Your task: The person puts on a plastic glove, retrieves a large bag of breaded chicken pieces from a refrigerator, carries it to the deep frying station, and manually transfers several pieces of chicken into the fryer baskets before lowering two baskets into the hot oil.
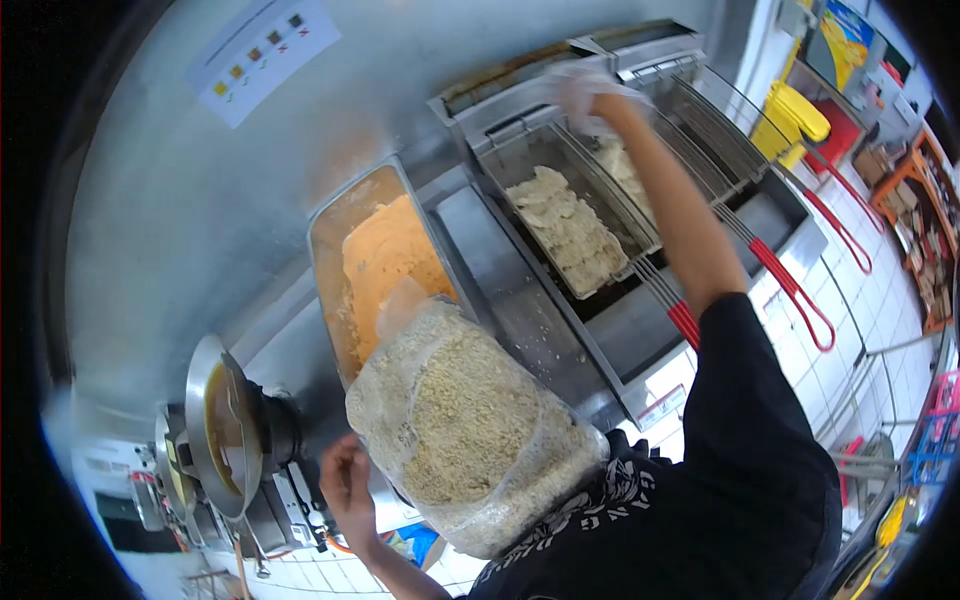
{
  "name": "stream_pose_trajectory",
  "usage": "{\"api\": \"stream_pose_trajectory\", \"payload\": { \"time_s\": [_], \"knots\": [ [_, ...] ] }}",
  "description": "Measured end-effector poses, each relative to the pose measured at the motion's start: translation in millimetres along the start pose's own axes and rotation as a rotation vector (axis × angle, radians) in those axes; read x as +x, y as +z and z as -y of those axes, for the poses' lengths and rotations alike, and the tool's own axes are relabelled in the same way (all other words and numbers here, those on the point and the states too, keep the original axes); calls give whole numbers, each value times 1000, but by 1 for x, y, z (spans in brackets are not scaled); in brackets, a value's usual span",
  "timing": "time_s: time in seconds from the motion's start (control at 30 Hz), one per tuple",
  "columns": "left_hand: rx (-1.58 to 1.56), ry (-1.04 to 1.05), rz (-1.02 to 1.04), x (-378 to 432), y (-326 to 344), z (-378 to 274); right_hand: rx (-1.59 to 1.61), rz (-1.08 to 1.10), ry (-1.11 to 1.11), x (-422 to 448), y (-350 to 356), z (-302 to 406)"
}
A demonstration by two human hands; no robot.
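My right hand (pixel 592 94), in a clear plastic glove and blurred, is over the back of a wire fryer basket. Whether it holds anything is hard to see. Pale breaded food (pixel 620 169) lies in that basket, partly behind my forearm. More crumb-coated pieces (pixel 570 232) lie in a row in the nearest basket. My bare left hand (pixel 346 484) has bent fingers beside a large clear bag of breadcrumbs (pixel 472 405); contact with the bag is unclear. The bag rests against my front and overlaps a deep metal pan (pixel 326 255) holding orange coating or batter (pixel 390 247).
Red-handled baskets (pixel 787 277) jut from the fryer (pixel 630 337) towards the tiled floor. Crumbs dot the steel counter (pixel 517 300). On the left, a wok (pixel 210 427) with brown liquid stands on a burner. A yellow bin (pixel 784 124) and orange shelf (pixel 919 225) are at right.
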State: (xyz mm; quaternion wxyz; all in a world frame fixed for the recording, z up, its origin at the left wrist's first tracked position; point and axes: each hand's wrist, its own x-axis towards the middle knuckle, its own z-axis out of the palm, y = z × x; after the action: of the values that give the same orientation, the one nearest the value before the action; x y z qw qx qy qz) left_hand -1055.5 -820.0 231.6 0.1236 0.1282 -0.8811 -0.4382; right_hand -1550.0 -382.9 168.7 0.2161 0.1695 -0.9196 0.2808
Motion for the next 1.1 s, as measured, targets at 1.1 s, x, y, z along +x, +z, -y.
{"api": "stream_pose_trajectory", "payload": {
  "time_s": [1.1],
  "knots": [
    [-316, 261, 318, 68, 37, -8, 362, 245, -530, -332, -43, 325]
  ]
}}
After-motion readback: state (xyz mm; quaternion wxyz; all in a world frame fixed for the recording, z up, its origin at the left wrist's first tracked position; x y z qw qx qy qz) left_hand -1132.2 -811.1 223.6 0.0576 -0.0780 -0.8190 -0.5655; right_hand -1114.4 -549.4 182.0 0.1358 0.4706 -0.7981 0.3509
